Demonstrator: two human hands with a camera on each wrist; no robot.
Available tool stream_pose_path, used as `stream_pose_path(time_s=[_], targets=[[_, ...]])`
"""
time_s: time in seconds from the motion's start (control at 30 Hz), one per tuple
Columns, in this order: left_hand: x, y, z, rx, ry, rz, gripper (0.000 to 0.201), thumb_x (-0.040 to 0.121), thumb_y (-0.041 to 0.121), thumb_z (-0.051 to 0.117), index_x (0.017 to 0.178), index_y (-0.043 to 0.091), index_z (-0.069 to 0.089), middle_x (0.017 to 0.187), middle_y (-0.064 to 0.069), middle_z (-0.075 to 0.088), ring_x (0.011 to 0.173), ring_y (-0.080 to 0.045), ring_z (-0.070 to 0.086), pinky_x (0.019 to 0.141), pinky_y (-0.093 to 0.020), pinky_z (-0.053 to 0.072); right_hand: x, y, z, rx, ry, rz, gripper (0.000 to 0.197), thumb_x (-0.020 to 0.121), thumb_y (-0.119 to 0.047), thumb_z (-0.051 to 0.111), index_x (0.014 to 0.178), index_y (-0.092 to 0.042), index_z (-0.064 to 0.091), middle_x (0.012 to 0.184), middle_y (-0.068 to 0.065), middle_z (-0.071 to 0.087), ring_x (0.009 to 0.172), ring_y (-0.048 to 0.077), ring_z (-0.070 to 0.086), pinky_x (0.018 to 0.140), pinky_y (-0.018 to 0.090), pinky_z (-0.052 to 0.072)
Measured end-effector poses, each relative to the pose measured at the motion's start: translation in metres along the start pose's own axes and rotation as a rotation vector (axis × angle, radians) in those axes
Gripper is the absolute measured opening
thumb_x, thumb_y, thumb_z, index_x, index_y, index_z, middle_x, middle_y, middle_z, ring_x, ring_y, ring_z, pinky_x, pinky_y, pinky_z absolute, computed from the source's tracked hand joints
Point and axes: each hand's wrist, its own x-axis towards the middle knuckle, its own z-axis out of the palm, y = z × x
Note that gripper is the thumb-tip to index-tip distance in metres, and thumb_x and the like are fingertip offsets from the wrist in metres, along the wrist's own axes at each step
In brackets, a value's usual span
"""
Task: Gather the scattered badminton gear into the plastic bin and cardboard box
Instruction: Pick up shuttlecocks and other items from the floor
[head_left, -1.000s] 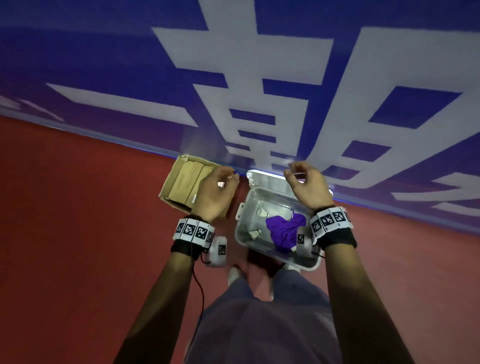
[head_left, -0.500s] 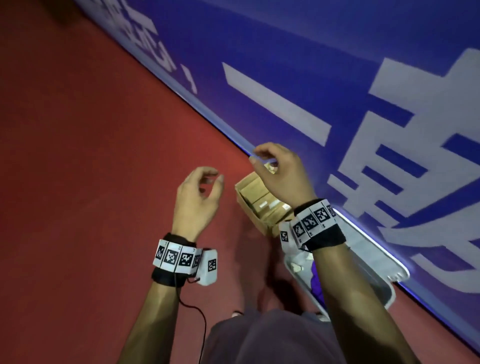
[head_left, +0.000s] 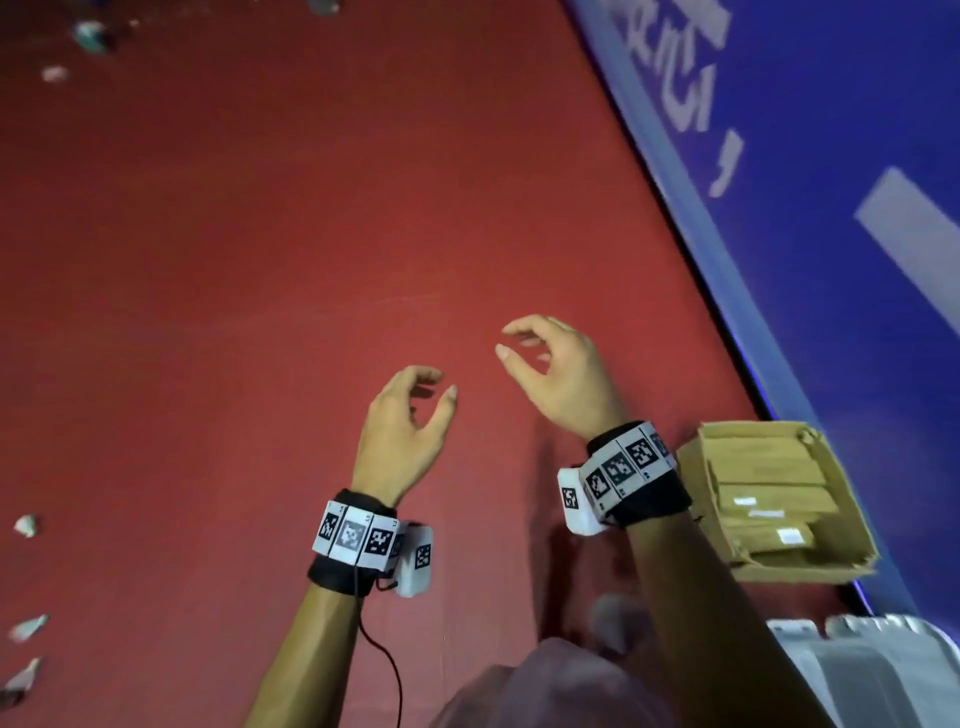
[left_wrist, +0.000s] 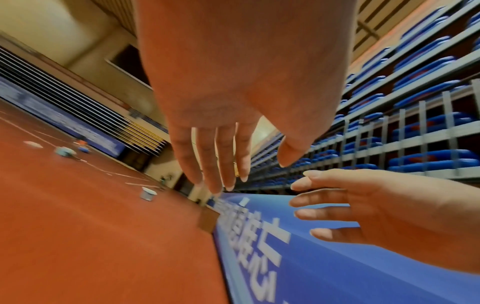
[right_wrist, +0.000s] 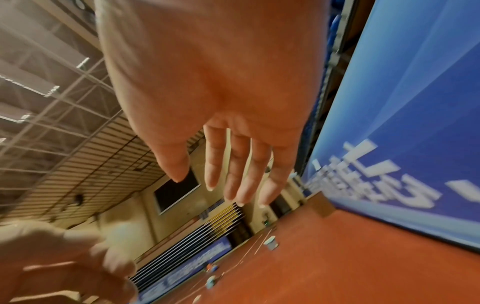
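Both hands hang empty over the red court floor. My left hand (head_left: 415, 410) has loosely curled fingers and holds nothing; in the left wrist view its fingers (left_wrist: 221, 164) are spread. My right hand (head_left: 545, 364) is relaxed and empty as well, just left of the open cardboard box (head_left: 779, 499), which holds tan packets. A corner of the clear plastic bin (head_left: 862, 665) shows at the bottom right. Several small pale shuttlecock-like items (head_left: 26, 525) lie scattered on the floor at the left edge and far top left (head_left: 91, 34).
A blue banner wall (head_left: 831, 208) with white lettering runs along the right side, against the box and bin. Small blue and white items (left_wrist: 148, 194) sit far off on the floor. My knees and clothing (head_left: 545, 691) are at the bottom.
The view has swung left, so the box and bin slid to the lower right. Both hands have come away from the containers and now hang empty over the floor.
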Motion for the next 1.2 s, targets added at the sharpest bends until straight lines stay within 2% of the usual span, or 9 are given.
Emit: stream_pose_path(time_s=[0.3, 0.53, 0.63, 0.83, 0.93, 1.03, 1.13, 1.2], targets=[[-0.039, -0.147, -0.133, 0.107, 0.334, -0.398, 0.03, 0.095, 0.047, 0.062, 0.12, 0.029, 0.064, 0.116, 0.016, 0.068, 0.103, 0.002, 0.064, 0.084, -0.035, 0.058, 0.097, -0.062, 0.237, 0.04, -0.555, -0.176, 0.032, 0.087, -0.049, 0.072, 0.115, -0.035, 0.065, 0.115, -0.017, 0.064, 0.108, 0.001, 0.061, 0.095, 0.037, 0.054], [-0.041, -0.233, -0.244, 0.203, 0.62, -0.65, 0.033, 0.094, 0.051, 0.06, 0.118, 0.029, 0.063, 0.115, 0.015, 0.067, 0.101, 0.0, 0.064, 0.084, -0.035, 0.057, 0.175, -0.174, 0.424, 0.124, -0.862, -0.415, 0.036, 0.084, -0.044, 0.078, 0.116, -0.031, 0.066, 0.112, -0.013, 0.065, 0.104, 0.005, 0.062, 0.095, 0.029, 0.052], [-0.055, -0.259, -0.284, 0.239, 0.758, -0.771, 0.033, 0.093, 0.052, 0.059, 0.118, 0.03, 0.063, 0.115, 0.016, 0.066, 0.101, 0.001, 0.063, 0.085, -0.034, 0.057, 0.184, -0.22, 0.496, 0.188, -0.965, -0.497, 0.034, 0.085, -0.042, 0.078, 0.114, -0.03, 0.066, 0.111, -0.012, 0.066, 0.103, 0.005, 0.063, 0.091, 0.026, 0.051], [-0.141, -0.301, -0.337, 0.243, 1.004, -1.03, 0.038, 0.09, 0.058, 0.057, 0.117, 0.031, 0.063, 0.114, 0.017, 0.066, 0.1, 0.001, 0.063, 0.087, -0.035, 0.057, 0.123, -0.293, 0.628, 0.202, -1.248, -0.622, 0.033, 0.085, -0.038, 0.08, 0.113, -0.026, 0.068, 0.11, -0.009, 0.068, 0.101, 0.006, 0.064, 0.093, 0.028, 0.052], [-0.194, -0.332, -0.364, 0.239, 1.088, -1.136, 0.035, 0.092, 0.056, 0.059, 0.117, 0.03, 0.063, 0.114, 0.017, 0.066, 0.1, 0.002, 0.063, 0.082, -0.028, 0.055, 0.073, -0.332, 0.696, 0.233, -1.35, -0.675, 0.031, 0.085, -0.037, 0.08, 0.113, -0.027, 0.068, 0.109, -0.009, 0.069, 0.102, 0.007, 0.064, 0.093, 0.029, 0.052], [-0.25, -0.367, -0.4, 0.237, 1.154, -1.212, 0.033, 0.095, 0.046, 0.064, 0.12, 0.026, 0.064, 0.116, 0.013, 0.065, 0.1, 0.003, 0.061, 0.079, -0.018, 0.048, 0.015, -0.373, 0.764, 0.238, -1.443, -0.728, 0.032, 0.086, -0.034, 0.08, 0.114, -0.026, 0.068, 0.111, -0.008, 0.069, 0.103, 0.008, 0.065, 0.095, 0.035, 0.055], [-0.3, -0.401, -0.443, 0.217, 1.184, -1.262, 0.032, 0.096, 0.044, 0.064, 0.122, 0.024, 0.063, 0.117, 0.013, 0.064, 0.101, -0.001, 0.06, 0.083, -0.022, 0.051, -0.035, -0.417, 0.821, 0.253, -1.508, -0.781, 0.034, 0.087, -0.032, 0.079, 0.118, -0.026, 0.067, 0.114, -0.008, 0.068, 0.105, 0.006, 0.064, 0.096, 0.034, 0.054], [-0.322, -0.42, -0.474, 0.233, 1.181, -1.249, 0.03, 0.096, 0.042, 0.063, 0.12, 0.025, 0.063, 0.116, 0.014, 0.064, 0.101, 0.0, 0.06, 0.085, -0.023, 0.051, -0.058, -0.444, 0.852, 0.269, -1.528, -0.81, 0.035, 0.087, -0.032, 0.078, 0.12, -0.027, 0.067, 0.116, -0.009, 0.068, 0.107, 0.005, 0.063, 0.097, 0.032, 0.053]])
